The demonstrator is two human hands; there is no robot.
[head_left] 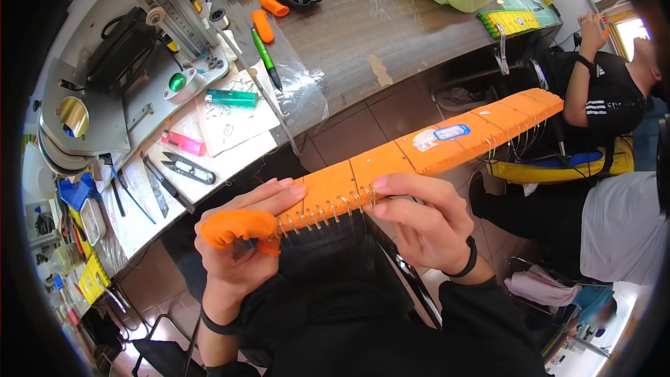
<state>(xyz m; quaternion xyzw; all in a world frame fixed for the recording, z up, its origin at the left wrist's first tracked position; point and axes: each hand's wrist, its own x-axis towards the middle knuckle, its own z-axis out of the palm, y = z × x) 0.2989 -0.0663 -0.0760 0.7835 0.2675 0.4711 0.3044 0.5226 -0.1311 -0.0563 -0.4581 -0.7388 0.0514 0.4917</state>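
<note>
A long orange foam board [380, 164] slants up to the right in front of me, with a blue-and-white label on its face. Curved metal hooks [342, 204] line its lower edge. Around its near left end, my left hand [237, 269] is closed, fingers lying over the face; an orange cover [241, 227] wraps its thumb. My right hand [433, 223] is closed in a pinch at the lower edge, on the last hook of the near row. Its fingertips partly hide that hook. More hooks hang along the board's far part.
On the bench at left lie snips [188, 167], a pink lighter [183, 143], a green lighter [232, 98], a green pen [266, 59] and orange finger covers [262, 26]. A metal machine [157, 91] stands beside them. A co-worker in black [614, 91] sits at far right.
</note>
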